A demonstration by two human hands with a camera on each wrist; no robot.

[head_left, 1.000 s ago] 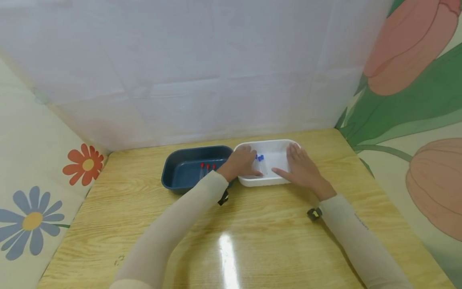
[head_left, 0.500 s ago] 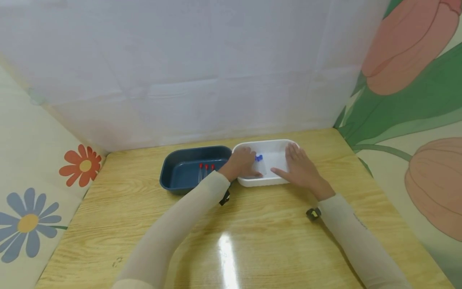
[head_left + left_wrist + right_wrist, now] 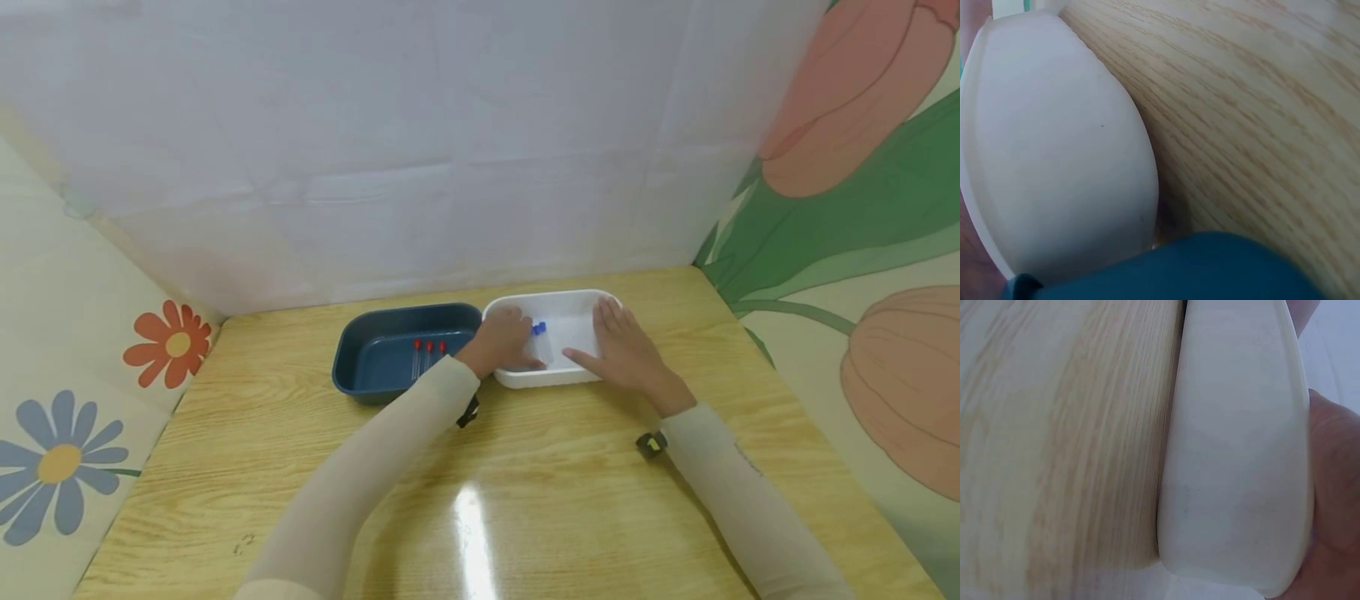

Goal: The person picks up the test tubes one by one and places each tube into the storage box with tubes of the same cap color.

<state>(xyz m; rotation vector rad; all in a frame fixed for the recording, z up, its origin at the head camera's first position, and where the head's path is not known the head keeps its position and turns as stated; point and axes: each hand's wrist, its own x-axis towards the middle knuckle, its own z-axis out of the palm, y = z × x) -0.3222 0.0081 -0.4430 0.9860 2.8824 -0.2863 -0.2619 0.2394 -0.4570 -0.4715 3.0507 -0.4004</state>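
The white plastic tray (image 3: 555, 379) lies between my two hands, with several clear tubes with blue caps (image 3: 540, 327) inside it toward the left. My left hand (image 3: 501, 337) rests in the tray's left end, its thumb spread to the right beside the tubes; its other fingers are partly hidden. At the right end, my right hand (image 3: 628, 350) lies with straight fingers over the rim and thumb spread inward. Both wrist views show the tray's outer wall, with parts of a hand (image 3: 1335, 487) past the rim in the right wrist view.
Left of the white tray stands a dark blue tray (image 3: 351, 346), holding clear tubes with red caps (image 3: 430, 346), partly covered by my left arm. Both trays sit on a wooden table (image 3: 562, 483) against a white cloth backdrop (image 3: 375, 167).
The blue-capped tubes have shifted slightly inside the white tray. Both hands have stayed almost where they were; the head view has swung a little.
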